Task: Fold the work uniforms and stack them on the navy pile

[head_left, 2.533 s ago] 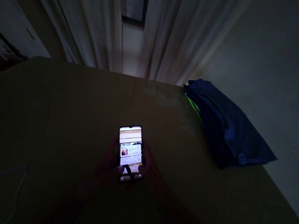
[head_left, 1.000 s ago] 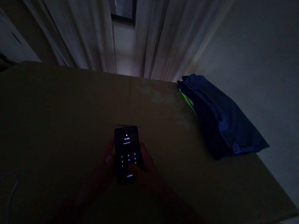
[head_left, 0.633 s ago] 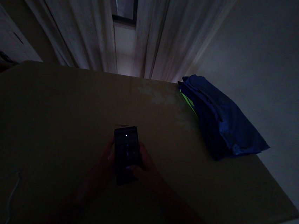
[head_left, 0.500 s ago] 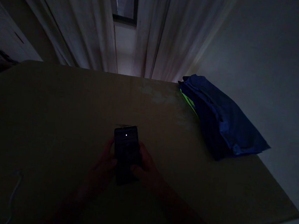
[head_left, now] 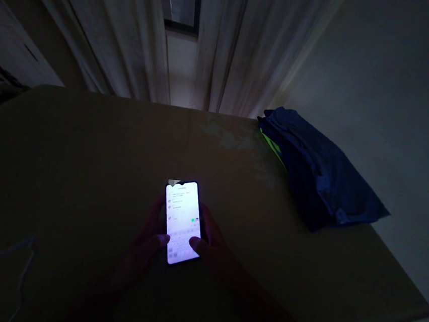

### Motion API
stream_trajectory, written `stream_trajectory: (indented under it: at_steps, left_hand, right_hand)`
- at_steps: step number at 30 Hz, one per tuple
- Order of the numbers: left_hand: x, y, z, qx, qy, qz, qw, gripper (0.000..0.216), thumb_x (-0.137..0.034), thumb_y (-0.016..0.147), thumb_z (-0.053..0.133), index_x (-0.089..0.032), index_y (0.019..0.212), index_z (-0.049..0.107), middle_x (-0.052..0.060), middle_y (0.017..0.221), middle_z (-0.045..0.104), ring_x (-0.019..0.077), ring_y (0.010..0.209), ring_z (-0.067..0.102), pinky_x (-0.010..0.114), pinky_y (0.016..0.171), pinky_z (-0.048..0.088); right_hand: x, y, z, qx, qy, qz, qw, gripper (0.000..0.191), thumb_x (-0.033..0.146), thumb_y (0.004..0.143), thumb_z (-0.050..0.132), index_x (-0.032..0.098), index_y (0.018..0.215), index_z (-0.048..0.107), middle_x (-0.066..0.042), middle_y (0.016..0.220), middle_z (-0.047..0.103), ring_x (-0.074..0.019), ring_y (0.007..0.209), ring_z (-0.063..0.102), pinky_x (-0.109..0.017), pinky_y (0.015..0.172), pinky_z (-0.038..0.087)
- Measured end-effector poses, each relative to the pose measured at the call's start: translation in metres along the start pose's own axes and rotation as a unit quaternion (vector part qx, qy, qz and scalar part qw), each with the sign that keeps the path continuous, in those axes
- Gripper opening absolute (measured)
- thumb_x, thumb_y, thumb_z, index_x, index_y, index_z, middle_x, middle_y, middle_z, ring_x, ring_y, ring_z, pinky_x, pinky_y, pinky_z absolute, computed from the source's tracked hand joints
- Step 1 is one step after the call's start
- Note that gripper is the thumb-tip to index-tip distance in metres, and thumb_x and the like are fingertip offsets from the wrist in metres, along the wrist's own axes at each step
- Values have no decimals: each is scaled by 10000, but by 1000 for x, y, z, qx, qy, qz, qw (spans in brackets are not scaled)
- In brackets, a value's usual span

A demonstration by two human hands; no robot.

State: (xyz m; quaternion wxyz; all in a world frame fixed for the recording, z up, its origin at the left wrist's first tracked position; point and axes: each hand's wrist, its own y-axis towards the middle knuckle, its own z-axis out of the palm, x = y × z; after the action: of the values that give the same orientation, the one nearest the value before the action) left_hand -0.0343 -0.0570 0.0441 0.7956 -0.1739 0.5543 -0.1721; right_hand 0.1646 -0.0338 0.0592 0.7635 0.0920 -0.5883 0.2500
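In a dark room I hold a phone [head_left: 182, 213] upright over a yellowish table [head_left: 85, 158], its screen lit bright white with a chat page and a keyboard. My left hand [head_left: 146, 240] wraps the phone's left edge, thumb resting on the lower screen. Along the right edge, my right hand [head_left: 212, 244] grips the phone with its thumb on the keyboard area. Both forearms run down into the dark at the bottom of the view.
A folded dark blue cloth with a bright green stripe [head_left: 318, 168] lies at the table's right edge by the wall. Pale curtains [head_left: 135, 37] hang behind the table. A thin white cable [head_left: 24, 269] lies at the near left.
The phone's screen went from a lit page to a dark lock screen with a keypad, then nearly black, and now shines bright white. Both hands stayed on the phone.
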Motion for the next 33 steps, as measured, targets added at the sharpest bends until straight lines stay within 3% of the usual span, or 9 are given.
stream_trajectory:
  at_steps: [4, 8, 12, 20, 24, 30, 33]
  left_hand:
    - [-3, -3, 3, -25, 14, 3, 1000, 1014, -411, 801, 759, -386, 1626, 169, 102, 1639, 400, 448, 1502, 336, 658, 1160, 384]
    - [-1, -4, 2, -29, 13, 2, 999, 898, -436, 801, 754, -375, 1587, 323, 85, 1572, 501, 431, 1466, 410, 622, 1150, 417]
    - [2, -3, -3, -38, 24, -15, 999, 795, -440, 816, 742, -371, 1539, 419, 78, 1570, 505, 432, 1461, 418, 609, 1103, 473]
    - [-1, -2, 1, 8, -18, 2, 1000, 774, -413, 844, 712, -429, 1542, 378, 55, 1658, 376, 435, 1497, 355, 679, 1087, 456]
    - [-3, -4, 3, 21, -15, 6, 1000, 716, -394, 871, 689, -437, 1527, 407, 26, 1637, 416, 407, 1518, 325, 649, 1096, 471]
    - [-4, -7, 4, -20, 13, 6, 1000, 771, -414, 816, 744, -430, 1521, 431, 29, 1598, 476, 429, 1509, 332, 630, 1086, 489]
    - [0, -3, 6, 13, -24, 23, 999, 794, -362, 813, 733, -386, 1541, 418, 46, 1549, 540, 411, 1479, 399, 596, 1108, 484]
  right_hand:
    - [4, -1, -1, 11, 1, 6, 1000, 756, 322, 894, 688, 313, 1563, 337, -121, 1514, 517, -346, 1369, 531, -594, 1072, 480]
    - [12, -2, -5, 50, -6, 20, 999, 954, 243, 835, 777, 353, 1604, 224, -126, 1576, 442, -354, 1419, 481, -607, 1078, 478]
    - [17, -1, -5, 79, -27, 18, 996, 1085, 243, 799, 841, 376, 1624, 149, -134, 1581, 424, -361, 1447, 444, -612, 1081, 477]
    - [22, 0, 0, 75, 13, -2, 997, 1081, 288, 787, 853, 344, 1623, 170, -148, 1575, 431, -368, 1446, 443, -617, 1081, 475]
    - [21, -1, -3, 80, -1, 20, 997, 1085, 236, 780, 836, 341, 1623, 162, -145, 1593, 409, -364, 1446, 444, -608, 1071, 486]
    - [18, -5, -4, 52, 30, 36, 998, 865, 141, 812, 659, 356, 1574, 312, -93, 1554, 481, -344, 1415, 493, -602, 1074, 482]
    - [10, -4, -3, 53, 54, 17, 997, 830, 168, 801, 644, 355, 1550, 341, -64, 1558, 479, -316, 1437, 468, -574, 1113, 453]
